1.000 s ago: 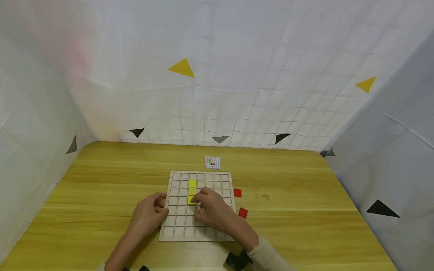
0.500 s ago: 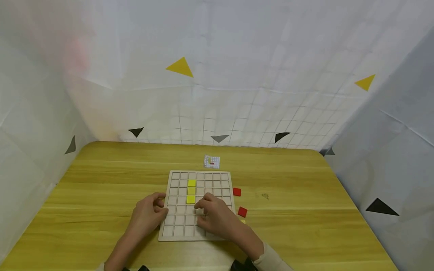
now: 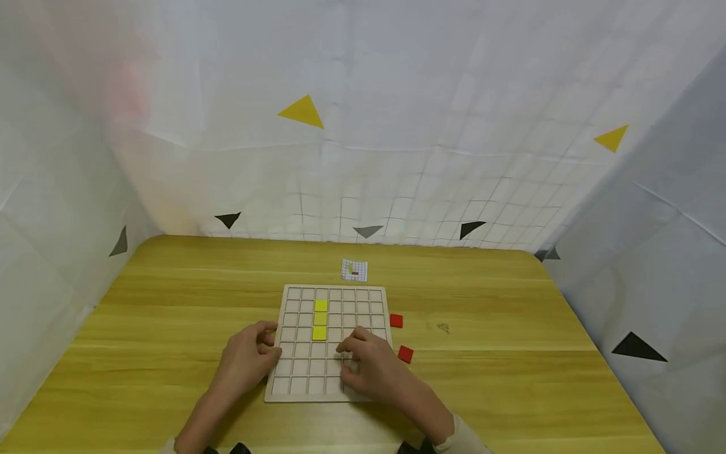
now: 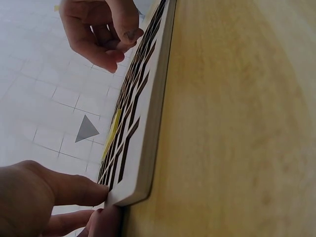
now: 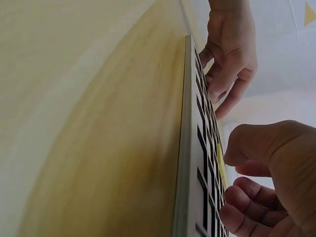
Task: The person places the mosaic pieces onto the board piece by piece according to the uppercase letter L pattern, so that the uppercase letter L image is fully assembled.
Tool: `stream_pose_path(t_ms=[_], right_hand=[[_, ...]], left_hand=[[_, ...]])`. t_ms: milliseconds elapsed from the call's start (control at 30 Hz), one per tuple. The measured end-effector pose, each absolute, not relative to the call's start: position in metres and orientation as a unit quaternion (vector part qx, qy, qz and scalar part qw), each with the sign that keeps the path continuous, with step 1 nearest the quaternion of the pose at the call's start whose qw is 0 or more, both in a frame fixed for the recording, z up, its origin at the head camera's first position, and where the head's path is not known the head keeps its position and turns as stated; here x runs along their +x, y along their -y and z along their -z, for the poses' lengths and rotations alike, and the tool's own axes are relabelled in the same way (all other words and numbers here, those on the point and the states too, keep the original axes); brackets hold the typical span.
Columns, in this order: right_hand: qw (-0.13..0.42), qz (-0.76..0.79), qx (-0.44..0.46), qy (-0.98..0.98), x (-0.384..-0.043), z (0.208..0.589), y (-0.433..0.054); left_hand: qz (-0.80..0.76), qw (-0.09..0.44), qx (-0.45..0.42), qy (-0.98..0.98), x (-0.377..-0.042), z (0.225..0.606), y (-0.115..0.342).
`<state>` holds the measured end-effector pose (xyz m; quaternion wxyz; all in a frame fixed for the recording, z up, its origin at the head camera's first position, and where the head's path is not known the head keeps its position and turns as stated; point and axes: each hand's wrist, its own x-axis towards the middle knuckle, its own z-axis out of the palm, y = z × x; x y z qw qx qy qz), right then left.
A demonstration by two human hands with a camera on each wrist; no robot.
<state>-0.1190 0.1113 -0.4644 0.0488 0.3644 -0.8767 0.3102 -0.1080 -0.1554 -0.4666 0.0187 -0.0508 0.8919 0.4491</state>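
In the head view a pale wooden grid board (image 3: 300, 384) lies flat on the table. Three yellow square tiles (image 3: 320, 319) fill adjoining cells of one column. At the board's left edge, my left hand (image 3: 244, 356) holds the rim with thumb and fingers; the left wrist view has the thumb (image 4: 81, 190) at the board's corner. Over the lower right cells hovers my right hand (image 3: 377, 369), fingers loosely bent and apart from the yellow tiles. No tile shows between its thumb and fingers in the right wrist view (image 5: 256, 182).
Two red square tiles lie right of the board, an upper red tile (image 3: 396, 321) and a lower red tile (image 3: 405, 354). A small printed pattern card (image 3: 354, 270) is behind the board. White sheets (image 3: 397, 157) enclose the table (image 3: 510, 378).
My right hand has drawn back from the lowest yellow tile, moving right and slightly toward me, so that tile is now uncovered. The left hand keeps its place at the board's edge.
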Motion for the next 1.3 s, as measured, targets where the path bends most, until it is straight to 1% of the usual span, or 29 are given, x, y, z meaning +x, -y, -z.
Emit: stream_pose_path(t_ms=[300,633,1033,1300], right_hand=[[0.043,-0.303,0.350,0.885,-0.114,0.465,-0.127],[0.051,-0.314,0.345,0.883,-0.110,0.465,-0.144],[0.084,-0.320,0.324,0.886,-0.106,0.466,-0.164],[0.063,-0.330,0.291,0.896,-0.100,0.468,-0.177]], left_hand=[[-0.448,0.019,-0.050,-0.892,-0.108,0.464,0.155],[-0.447,0.018,-0.050,-0.893,-0.107,0.464,0.155],[-0.446,0.020,-0.050,-0.893,-0.109,0.465,0.154],[-0.450,0.018,-0.047,-0.892,-0.109,0.464,0.155]])
